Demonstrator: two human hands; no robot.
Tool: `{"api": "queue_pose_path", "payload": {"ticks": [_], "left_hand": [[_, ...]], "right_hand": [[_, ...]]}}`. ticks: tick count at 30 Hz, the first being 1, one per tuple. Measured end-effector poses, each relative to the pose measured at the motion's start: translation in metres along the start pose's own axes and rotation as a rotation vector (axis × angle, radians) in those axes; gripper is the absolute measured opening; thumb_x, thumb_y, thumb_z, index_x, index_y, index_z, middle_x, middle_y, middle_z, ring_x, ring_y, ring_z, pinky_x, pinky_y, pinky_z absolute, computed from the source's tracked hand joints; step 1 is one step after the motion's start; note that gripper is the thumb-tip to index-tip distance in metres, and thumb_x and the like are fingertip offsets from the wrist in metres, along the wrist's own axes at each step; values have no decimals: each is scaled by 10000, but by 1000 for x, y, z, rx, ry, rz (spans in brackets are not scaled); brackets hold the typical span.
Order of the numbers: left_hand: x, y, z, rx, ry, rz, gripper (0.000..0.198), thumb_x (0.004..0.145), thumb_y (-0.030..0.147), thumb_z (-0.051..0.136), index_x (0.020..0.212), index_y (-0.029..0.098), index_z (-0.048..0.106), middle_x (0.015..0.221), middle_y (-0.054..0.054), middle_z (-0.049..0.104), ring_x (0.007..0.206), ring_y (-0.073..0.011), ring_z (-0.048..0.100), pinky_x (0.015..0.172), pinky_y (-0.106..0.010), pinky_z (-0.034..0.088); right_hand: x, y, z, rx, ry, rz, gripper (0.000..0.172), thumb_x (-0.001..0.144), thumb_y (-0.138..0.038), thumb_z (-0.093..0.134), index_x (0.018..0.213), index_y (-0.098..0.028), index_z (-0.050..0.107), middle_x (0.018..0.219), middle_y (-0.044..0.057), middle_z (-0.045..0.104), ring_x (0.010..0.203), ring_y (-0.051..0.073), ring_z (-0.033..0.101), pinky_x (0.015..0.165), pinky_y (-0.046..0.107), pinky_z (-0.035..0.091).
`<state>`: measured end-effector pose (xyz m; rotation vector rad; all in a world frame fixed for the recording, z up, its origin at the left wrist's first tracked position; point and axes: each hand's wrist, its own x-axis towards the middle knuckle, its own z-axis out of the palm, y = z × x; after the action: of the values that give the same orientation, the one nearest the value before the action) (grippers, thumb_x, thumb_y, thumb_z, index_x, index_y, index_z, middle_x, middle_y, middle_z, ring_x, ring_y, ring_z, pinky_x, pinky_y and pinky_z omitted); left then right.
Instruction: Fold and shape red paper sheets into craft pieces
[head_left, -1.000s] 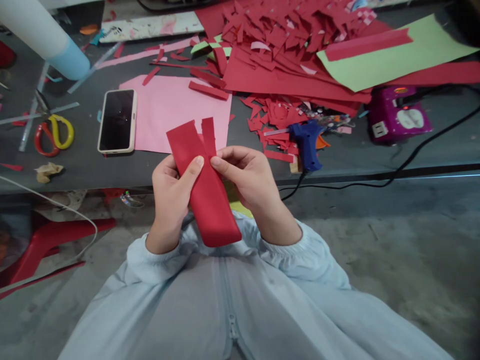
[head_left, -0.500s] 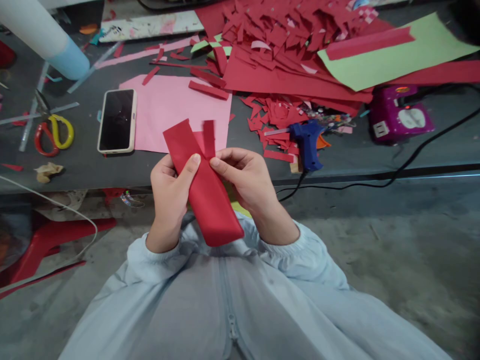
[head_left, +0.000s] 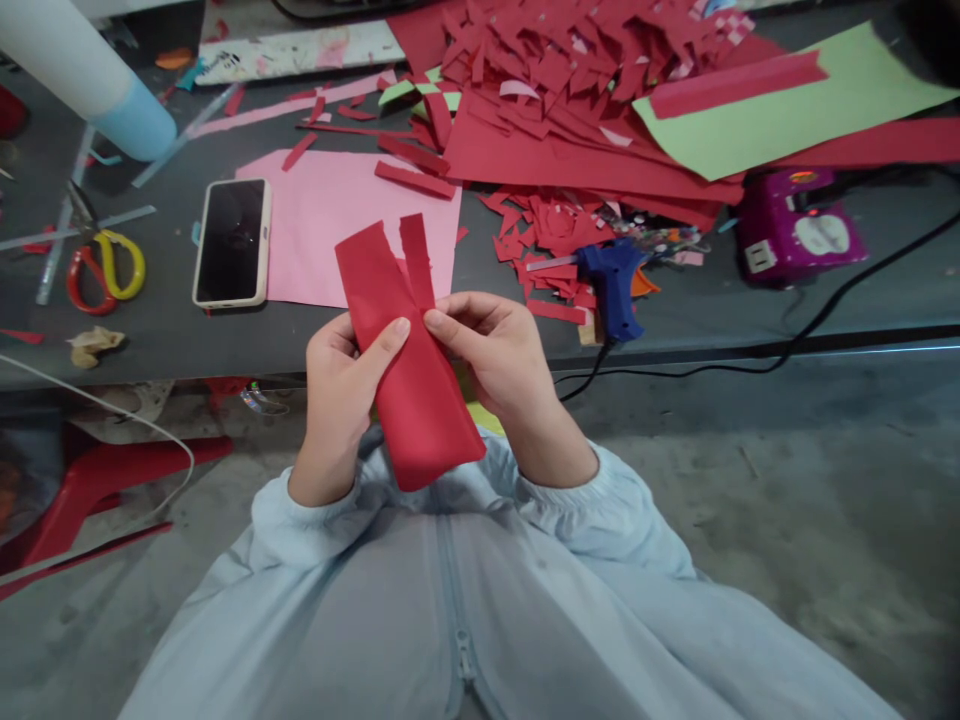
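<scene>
A folded piece of red paper is held in front of my chest, just off the table's near edge. Its top is split by a tear or cut, with a wide part on the left and a narrow strip on the right. My left hand pinches the wide part, thumb on top and fingers behind. My right hand grips the base of the narrow strip between thumb and fingers. Beyond the paper a pink sheet lies on the table, partly covered by it.
Left on the table are a phone, scissors and a white-and-blue cylinder. To the right lie red scraps, a blue glue gun with a cord, a purple device and a green sheet.
The top of the red paper has swung slightly up and right, and the gap beside the narrow strip looks wider. Both hands keep their grip, the left shifted slightly right.
</scene>
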<state>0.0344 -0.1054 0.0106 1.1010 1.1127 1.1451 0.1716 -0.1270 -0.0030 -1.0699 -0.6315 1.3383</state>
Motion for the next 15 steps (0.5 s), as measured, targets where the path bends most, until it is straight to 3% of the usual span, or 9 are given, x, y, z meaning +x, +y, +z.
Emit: {"api": "queue_pose_path", "payload": {"ticks": [11, 15], "left_hand": [[1, -6, 2, -5, 36, 41, 251, 719, 431, 845, 786, 217, 731, 799, -3, 746, 667, -132, 665, 649, -270, 548], [2, -5, 1, -2, 34, 39, 271, 704, 443, 852, 785, 213, 734, 788, -4, 740, 660, -131, 657, 641, -268, 541]], "right_hand": [[-3, 2, 6, -57, 97, -95, 301, 649, -458, 855, 749, -222, 697, 766, -22, 702, 704, 112, 631, 730, 264, 558], [-2, -1, 2, 7, 10, 16, 334, 609, -464, 883, 738, -215, 703, 720, -27, 695, 647, 104, 620, 661, 248, 554]]}}
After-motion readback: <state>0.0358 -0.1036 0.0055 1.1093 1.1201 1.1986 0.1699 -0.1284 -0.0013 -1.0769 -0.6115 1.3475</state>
